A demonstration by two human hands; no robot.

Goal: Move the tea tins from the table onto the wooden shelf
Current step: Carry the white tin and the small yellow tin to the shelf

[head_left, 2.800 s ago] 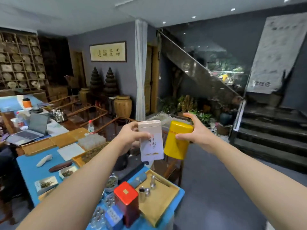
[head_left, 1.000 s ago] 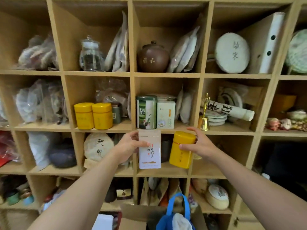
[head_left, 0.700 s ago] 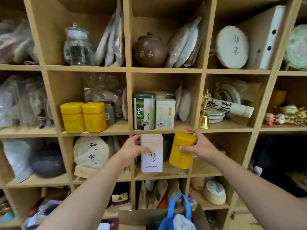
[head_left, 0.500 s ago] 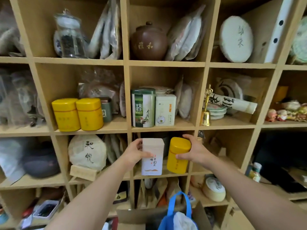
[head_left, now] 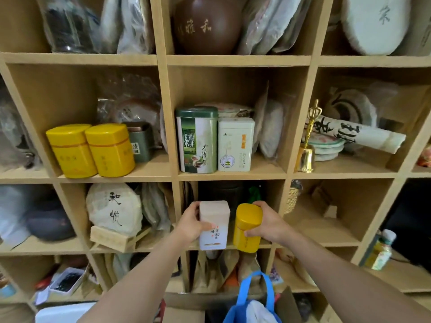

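My left hand point(head_left: 190, 223) grips a tall white tea tin point(head_left: 213, 226) with red and black writing. My right hand point(head_left: 268, 223) grips a round-cornered yellow tea tin point(head_left: 247, 227). Both tins are upright, side by side, at the front edge of a middle cubby of the wooden shelf point(head_left: 233, 176). Their bases are level with that cubby's board; whether they rest on it I cannot tell. A dark container point(head_left: 220, 191) stands behind them in the same cubby.
Above that cubby stand a green tin point(head_left: 197, 141) and a cream tin point(head_left: 235, 144). Two yellow tins point(head_left: 89, 150) sit one cubby to the left. A brass bell point(head_left: 306, 155) is on the right. A blue bag point(head_left: 253, 301) hangs below my hands.
I turned from the table to the shelf and came closer. Both hands carried the tins forward and down, to the front of the middle cubby.
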